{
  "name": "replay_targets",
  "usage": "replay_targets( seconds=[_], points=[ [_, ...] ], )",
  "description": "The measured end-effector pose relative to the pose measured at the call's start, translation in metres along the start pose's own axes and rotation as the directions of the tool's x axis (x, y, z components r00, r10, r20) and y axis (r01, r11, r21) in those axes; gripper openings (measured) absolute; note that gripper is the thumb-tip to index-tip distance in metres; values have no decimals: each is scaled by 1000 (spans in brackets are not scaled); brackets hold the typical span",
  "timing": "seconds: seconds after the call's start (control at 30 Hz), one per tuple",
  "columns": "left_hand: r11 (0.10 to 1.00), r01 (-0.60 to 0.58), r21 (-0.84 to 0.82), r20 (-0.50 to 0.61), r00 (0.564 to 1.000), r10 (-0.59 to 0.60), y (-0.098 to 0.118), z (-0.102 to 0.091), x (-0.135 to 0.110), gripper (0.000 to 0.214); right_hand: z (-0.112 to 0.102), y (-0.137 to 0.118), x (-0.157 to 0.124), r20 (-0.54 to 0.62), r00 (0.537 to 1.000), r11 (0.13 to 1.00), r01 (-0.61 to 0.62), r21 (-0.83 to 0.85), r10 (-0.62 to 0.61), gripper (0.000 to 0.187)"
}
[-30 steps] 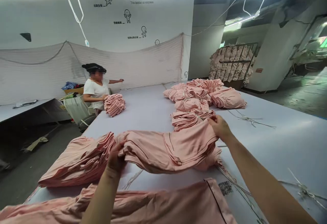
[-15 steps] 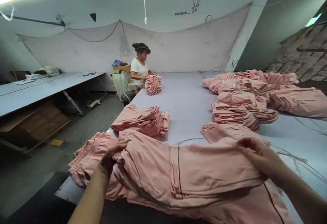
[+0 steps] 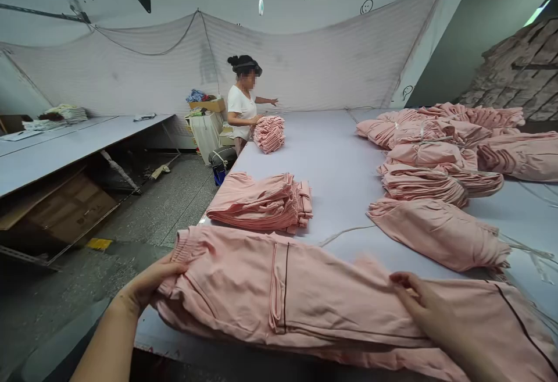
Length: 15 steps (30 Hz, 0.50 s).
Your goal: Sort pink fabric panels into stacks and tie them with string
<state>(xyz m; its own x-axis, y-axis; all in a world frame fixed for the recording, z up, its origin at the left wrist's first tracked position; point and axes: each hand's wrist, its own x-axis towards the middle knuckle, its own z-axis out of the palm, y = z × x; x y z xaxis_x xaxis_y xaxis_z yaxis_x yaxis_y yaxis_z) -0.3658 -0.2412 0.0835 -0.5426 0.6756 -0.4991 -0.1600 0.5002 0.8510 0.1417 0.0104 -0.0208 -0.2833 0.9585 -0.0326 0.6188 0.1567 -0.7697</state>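
Note:
A pair of pink trousers (image 3: 331,289), folded lengthwise, stretches across the near table edge, with an elastic waistband at the left and dark piping. My left hand (image 3: 150,280) grips the waistband end, thumb on top and the other fingers hidden beneath the cloth. Toward the leg end, my right hand (image 3: 421,306) is closed on the upper layer with bent fingers. More pink cloth with dark piping (image 3: 501,318) lies under and beyond my right forearm. Just behind the trousers sits a folded pink stack (image 3: 257,202).
Tied and loose pink bundles (image 3: 427,181) line the right side of the pale table (image 3: 331,155). A co-worker (image 3: 242,103) stands at the far left edge by another pink stack (image 3: 269,134). Thin cords (image 3: 344,232) lie on the tabletop. A second table (image 3: 87,138) stands left across the floor.
My left hand has moved left and down with the waistband. My right hand is lower, and the trousers lie flatter and more stretched out. The co-worker's arm now reaches out.

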Motion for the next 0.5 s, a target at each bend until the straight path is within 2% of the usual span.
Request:
replay_targets(
  seconds=[0.07, 0.13, 0.2, 0.27, 0.4, 0.5],
  points=[
    [976, -20, 217, -46, 998, 31, -16, -12, 18, 65, 32, 23, -5, 22, 998, 996, -58, -64, 60, 32],
    [925, -84, 372, -64, 991, 115, -31, -17, 34, 69, 56, 45, -12, 24, 994, 987, -102, -128, 106, 28],
    [866, -146, 479, -40, 981, 187, -38, -15, 42, 72, 68, 62, -18, 20, 992, 975, -116, -188, 122, 27],
    [805, -176, 566, -19, 974, 226, -39, -11, 43, 74, 70, 73, -23, 4, 992, 961, -124, -248, 129, 28],
    [706, -177, 685, -23, 964, 264, -34, -13, 37, 71, 71, 73, -26, -6, 980, 912, -186, -366, 198, 36],
    [711, -183, 679, -97, 937, 334, -36, -30, 41, 63, 89, 60, -28, 50, 974, 869, -172, -464, 219, 41]
  ],
)
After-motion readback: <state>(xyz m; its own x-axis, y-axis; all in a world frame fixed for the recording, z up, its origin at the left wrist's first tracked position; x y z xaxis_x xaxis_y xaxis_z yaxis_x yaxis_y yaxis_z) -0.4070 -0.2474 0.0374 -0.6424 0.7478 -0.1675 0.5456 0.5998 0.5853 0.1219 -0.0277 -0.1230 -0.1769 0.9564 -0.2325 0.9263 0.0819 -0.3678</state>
